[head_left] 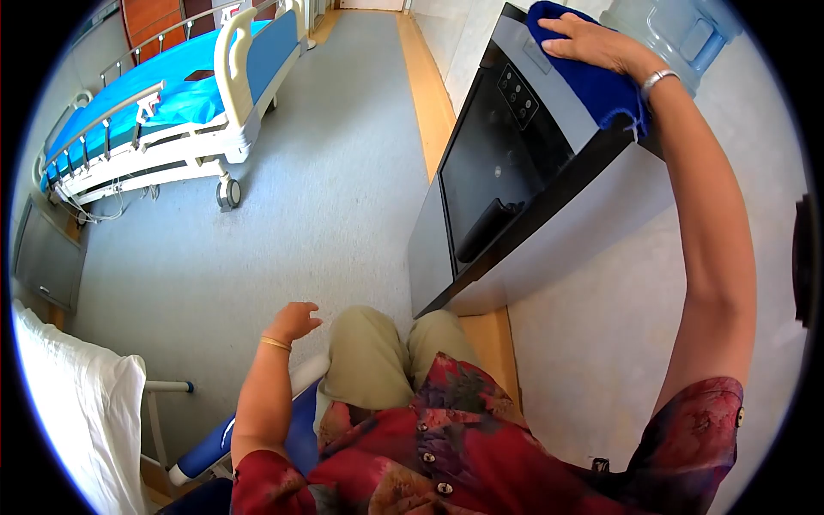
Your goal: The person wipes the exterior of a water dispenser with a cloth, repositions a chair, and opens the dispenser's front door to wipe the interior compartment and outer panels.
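Note:
My right hand (592,45) lies on a dark blue cloth (592,90), its fingers stretched out and slightly spread. Beneath the cloth is the top front edge of a black and silver water dispenser (481,146). Part of the cloth hangs over the dispenser's near edge. A clear bluish water bottle (678,34) stands on the dispenser, just beyond my right wrist. Low on the left, my left hand (296,320) hangs in the air beside my knee. Nothing is in it, and its fingers are loosely bent and apart.
A hospital bed (236,77) with a blue cover and wheels stands at the upper left. White cloth (81,395) drapes at the lower left, near a blue and white padded frame (206,451). Grey floor (343,172) runs between bed and dispenser. A wall (592,326) borders the right.

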{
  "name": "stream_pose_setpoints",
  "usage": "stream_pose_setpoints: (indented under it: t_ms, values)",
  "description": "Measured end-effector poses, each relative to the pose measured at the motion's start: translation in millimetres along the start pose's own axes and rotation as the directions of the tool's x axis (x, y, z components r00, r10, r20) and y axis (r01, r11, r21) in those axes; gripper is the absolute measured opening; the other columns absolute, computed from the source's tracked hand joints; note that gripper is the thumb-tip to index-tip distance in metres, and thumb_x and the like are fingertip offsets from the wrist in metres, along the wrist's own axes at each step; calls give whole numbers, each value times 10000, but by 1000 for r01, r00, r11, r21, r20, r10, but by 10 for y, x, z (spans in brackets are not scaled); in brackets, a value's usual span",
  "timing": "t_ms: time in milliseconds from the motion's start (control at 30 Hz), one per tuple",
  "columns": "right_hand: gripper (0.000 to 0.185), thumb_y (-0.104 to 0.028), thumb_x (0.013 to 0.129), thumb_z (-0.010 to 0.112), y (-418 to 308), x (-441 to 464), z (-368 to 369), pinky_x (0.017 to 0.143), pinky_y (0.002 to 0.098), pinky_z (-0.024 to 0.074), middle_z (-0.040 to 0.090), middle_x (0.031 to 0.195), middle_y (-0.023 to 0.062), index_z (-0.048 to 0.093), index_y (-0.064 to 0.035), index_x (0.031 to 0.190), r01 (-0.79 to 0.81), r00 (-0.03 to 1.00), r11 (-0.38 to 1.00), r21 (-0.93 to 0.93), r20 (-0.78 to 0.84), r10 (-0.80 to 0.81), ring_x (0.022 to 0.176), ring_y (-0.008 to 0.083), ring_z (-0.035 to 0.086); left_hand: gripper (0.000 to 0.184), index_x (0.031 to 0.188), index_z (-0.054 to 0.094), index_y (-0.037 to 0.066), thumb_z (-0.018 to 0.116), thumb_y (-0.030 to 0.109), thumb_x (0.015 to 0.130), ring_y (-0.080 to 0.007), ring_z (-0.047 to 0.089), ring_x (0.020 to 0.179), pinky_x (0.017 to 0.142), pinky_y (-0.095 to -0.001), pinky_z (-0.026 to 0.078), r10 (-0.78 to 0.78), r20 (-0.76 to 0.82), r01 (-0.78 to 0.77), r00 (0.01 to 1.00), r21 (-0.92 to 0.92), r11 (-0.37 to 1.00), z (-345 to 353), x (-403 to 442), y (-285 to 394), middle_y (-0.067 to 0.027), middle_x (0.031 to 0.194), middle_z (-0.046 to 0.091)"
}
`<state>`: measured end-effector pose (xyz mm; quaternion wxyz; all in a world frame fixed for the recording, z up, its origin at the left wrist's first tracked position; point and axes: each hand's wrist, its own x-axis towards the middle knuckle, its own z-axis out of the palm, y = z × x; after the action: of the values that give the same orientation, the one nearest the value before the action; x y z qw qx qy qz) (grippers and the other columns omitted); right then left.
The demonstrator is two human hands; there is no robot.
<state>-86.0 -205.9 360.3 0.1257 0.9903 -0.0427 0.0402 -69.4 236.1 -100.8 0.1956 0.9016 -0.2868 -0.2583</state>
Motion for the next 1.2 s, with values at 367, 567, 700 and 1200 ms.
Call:
stream_pose_setpoints:
  t_ms: [367, 567, 700, 1200]
  values:
    - [227, -158, 772, 564, -493, -859, -101, 869, 318, 407, 528, 1083, 102, 615, -39, 959, 327, 897, 900, -288, -206, -392, 1032, 258, 491, 389, 1077, 575, 42, 627, 246, 749, -308, 580, 912, 791, -382, 460, 27, -10, -27, 1000, -11, 1000, -98, 1, 131, -160, 950, 625]
    - [43, -113, 641, 597, -930, -1068, 389, 676, 299, 390, 528, 696, 34, 616, -93, 607, 316, 779, 721, -616, -265, -568, 743, 185, 500, 381, 1067, 581, 35, 627, 233, 745, -309, 589, 887, 778, -378, 465, 62, -8, -62, 998, 4, 998, -59, -3, 52, -165, 930, 629]
    - [92, -122, 644, 555, -1042, -1235, 957, 657, 297, 371, 463, 645, 44, 533, -95, 560, 502, 733, 740, -448, -233, -639, 705, 190, 467, 374, 1062, 587, 61, 631, 247, 740, -310, 591, 822, 737, -372, 467, 83, -63, -86, 995, -36, 996, -42, 9, 13, -154, 866, 631]
    - [193, -81, 666, 578, -1171, -1271, 1560, 746, 340, 474, 605, 899, 98, 623, -76, 854, 567, 576, 722, -397, -435, -692, 839, 253, 583, 352, 1056, 573, 47, 631, 222, 756, -314, 588, 849, 736, -392, 469, 76, -27, -76, 997, -18, 997, -175, -78, 170, -156, 875, 631]
